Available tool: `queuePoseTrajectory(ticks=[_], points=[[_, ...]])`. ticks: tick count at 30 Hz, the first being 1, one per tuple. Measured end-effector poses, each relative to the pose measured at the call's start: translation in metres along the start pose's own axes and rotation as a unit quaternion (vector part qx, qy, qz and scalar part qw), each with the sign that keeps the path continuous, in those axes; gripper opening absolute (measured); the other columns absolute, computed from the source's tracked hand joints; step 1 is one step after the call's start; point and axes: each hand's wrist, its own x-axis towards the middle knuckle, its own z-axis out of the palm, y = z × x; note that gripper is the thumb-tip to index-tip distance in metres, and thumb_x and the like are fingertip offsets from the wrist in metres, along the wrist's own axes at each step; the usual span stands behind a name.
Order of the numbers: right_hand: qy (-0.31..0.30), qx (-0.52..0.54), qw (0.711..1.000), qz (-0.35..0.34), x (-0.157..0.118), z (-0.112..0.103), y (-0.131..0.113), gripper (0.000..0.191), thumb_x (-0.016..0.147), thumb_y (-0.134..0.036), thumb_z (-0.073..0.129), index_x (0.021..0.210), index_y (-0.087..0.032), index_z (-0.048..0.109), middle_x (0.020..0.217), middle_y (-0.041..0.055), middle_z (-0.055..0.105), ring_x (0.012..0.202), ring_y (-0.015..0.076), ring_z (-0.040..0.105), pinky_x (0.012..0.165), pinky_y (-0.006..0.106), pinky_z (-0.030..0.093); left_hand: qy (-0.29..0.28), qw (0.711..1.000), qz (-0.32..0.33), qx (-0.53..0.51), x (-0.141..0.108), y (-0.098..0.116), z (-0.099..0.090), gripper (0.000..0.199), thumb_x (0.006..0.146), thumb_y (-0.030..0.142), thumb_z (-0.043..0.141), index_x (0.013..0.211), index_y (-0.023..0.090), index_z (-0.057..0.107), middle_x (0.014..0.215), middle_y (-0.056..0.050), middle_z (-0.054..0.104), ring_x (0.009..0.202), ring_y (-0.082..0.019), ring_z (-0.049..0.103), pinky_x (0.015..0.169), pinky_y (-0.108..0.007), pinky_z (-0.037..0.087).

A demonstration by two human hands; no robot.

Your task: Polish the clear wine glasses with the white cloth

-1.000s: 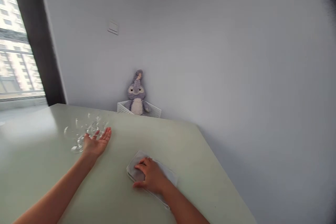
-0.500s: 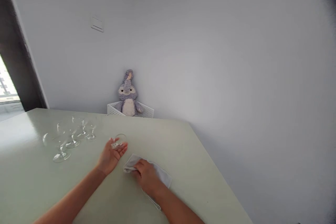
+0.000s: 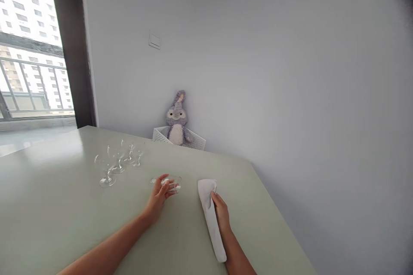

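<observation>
Near the middle of the pale green table, my left hand point(image 3: 161, 190) is closed around a small clear glass point(image 3: 174, 184), which is tilted on its side with its rim toward the right. To the right of it, my right hand point(image 3: 220, 210) grips a folded light grey cloth point(image 3: 210, 217) along its edge, thumb on top. The cloth hangs lengthwise toward me. Several clear stemmed glasses stand upright in a group at the left, the nearest being a larger glass point(image 3: 107, 176).
A grey plush toy point(image 3: 176, 122) sits in a white perforated basket point(image 3: 196, 141) beyond the table's far edge point(image 3: 226, 154). Behind are a wall with a switch point(image 3: 155, 41) and, at the left, a dark door frame point(image 3: 72, 47) beside a balcony railing.
The view has turned left. My left hand has closed around the glass and tipped it sideways. My right hand has picked up the cloth, which was spread on the table.
</observation>
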Motion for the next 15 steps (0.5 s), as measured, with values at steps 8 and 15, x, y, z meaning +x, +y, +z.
queuePoseTrajectory(ticks=[8, 15], points=[[-0.016, 0.180, 0.982, 0.046, -0.004, 0.005, -0.006, 0.030, 0.067, -0.042, 0.061, 0.083, -0.017, 0.064, 0.082, 0.0050, 0.066, 0.071, 0.0204, 0.061, 0.058, 0.030, 0.047, -0.015, 1.000, -0.011, -0.001, 0.002, -0.005, -0.005, 0.044, 0.075, 0.044, 0.055, 0.111, 0.025, 0.041, 0.108, -0.007, 0.055, 0.101, -0.023, 0.056, 0.082, -0.037, 0.044], [-0.033, 0.181, 0.982, 0.043, -0.012, 0.008, -0.009, 0.027, 0.071, -0.041, 0.059, 0.086, -0.018, 0.063, 0.080, 0.0033, 0.066, 0.065, 0.0187, 0.060, 0.052, 0.028, 0.045, -0.022, 0.999, -0.032, -0.016, 0.001, -0.004, -0.004, 0.042, 0.072, 0.039, 0.060, 0.109, 0.026, 0.045, 0.109, -0.006, 0.054, 0.105, -0.023, 0.053, 0.084, -0.035, 0.043]])
